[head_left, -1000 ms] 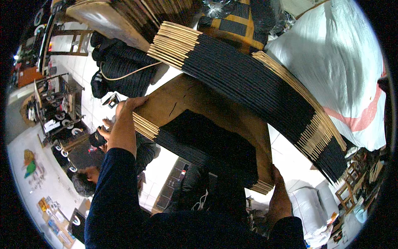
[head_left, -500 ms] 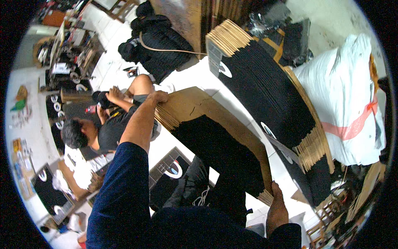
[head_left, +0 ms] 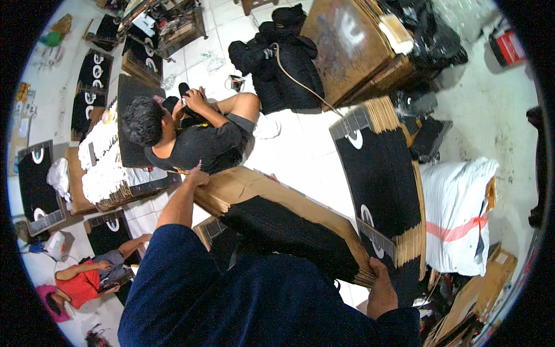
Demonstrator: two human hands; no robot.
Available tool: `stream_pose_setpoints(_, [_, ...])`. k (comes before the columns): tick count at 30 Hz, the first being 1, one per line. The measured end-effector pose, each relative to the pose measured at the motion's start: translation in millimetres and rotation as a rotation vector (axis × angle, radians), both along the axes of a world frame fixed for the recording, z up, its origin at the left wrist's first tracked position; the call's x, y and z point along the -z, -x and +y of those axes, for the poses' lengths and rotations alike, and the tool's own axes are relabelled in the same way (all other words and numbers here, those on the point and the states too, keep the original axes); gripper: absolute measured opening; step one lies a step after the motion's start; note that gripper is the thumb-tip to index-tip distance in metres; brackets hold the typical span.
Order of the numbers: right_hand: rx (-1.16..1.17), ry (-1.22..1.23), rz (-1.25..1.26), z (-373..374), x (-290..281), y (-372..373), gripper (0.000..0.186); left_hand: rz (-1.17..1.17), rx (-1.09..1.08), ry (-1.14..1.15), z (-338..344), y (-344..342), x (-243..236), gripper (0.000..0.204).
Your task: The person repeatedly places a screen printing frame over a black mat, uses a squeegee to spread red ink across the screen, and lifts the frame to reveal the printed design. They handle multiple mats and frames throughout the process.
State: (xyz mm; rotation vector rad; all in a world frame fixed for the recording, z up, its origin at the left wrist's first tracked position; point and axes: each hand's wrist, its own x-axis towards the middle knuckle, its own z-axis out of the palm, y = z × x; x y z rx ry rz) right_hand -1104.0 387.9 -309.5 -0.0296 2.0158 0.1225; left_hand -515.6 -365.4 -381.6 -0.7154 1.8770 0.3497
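Observation:
Across the front of my body I carry a long stack of thin brown boards with black cloth around their middles (head_left: pixel 289 231). A bare tan board face (head_left: pixel 272 194) shows along its far side. My left hand (head_left: pixel 199 176) grips the stack's left end, fingers partly hidden behind it. My right hand (head_left: pixel 381 289) is closed on the right end, near the bare board edges. Just beyond my right hand stands a similar stack of boards with black cloth (head_left: pixel 378 173), its top marked with white rounded shapes and grey panels.
A seated person in black (head_left: pixel 196 144) is close beyond my left hand, holding something dark. Another person in red (head_left: pixel 81 289) sits at the lower left. A white sack with a pink band (head_left: pixel 459 220) stands at right. Black bundles (head_left: pixel 286 69) lie on the white tile floor.
My view has swung left, bringing the person in red into sight. The held stack sits nearer my body and more level. Both hands keep their hold.

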Motion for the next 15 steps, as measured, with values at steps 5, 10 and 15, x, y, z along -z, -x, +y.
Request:
stream_pose_setpoints(5, [-0.185,0.012,0.051,-140,-18,36,0.068,0.243,0.152,-0.079,4,-145,16,0.030])
stream_pose_setpoints(10, [-0.382,0.040,0.088,-284,-26,71,0.067,0.024,-0.538,-0.020,45,-197,20,0.043])
stream_pose_setpoints(15, [-0.588,0.079,0.104,-432,-40,109,0.066,0.170,-1.086,-0.018,84,-221,-7,0.047])
